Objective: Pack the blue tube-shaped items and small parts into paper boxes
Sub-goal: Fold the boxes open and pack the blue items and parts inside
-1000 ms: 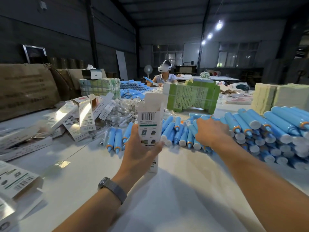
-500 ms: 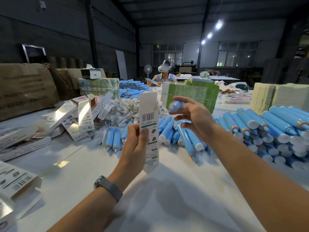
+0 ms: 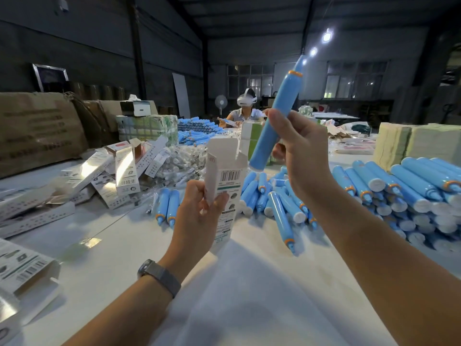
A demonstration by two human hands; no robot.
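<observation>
My left hand (image 3: pixel 197 216) grips a white paper box (image 3: pixel 225 186) upright above the table, its top flaps open. My right hand (image 3: pixel 299 156) holds a blue tube (image 3: pixel 275 118) nearly upright, orange-ringed tip up, its white base just above and right of the box's open top. More blue tubes lie in a loose pile (image 3: pixel 277 198) behind the box and in a large stack (image 3: pixel 411 196) at the right. Small clear-bagged parts (image 3: pixel 179 163) are heaped behind the box.
Packed and flat white boxes (image 3: pixel 119 171) lie scattered at the left, more (image 3: pixel 22 270) at the near left edge. Brown cartons (image 3: pixel 37 131) stand at the far left. Paper stacks (image 3: pixel 419 143) sit at the right. Another person (image 3: pixel 245 111) works across the white table (image 3: pixel 249 295).
My right hand has lifted one blue tube out of the pile and turned it upright beside the box's open top. My left hand has raised the box slightly.
</observation>
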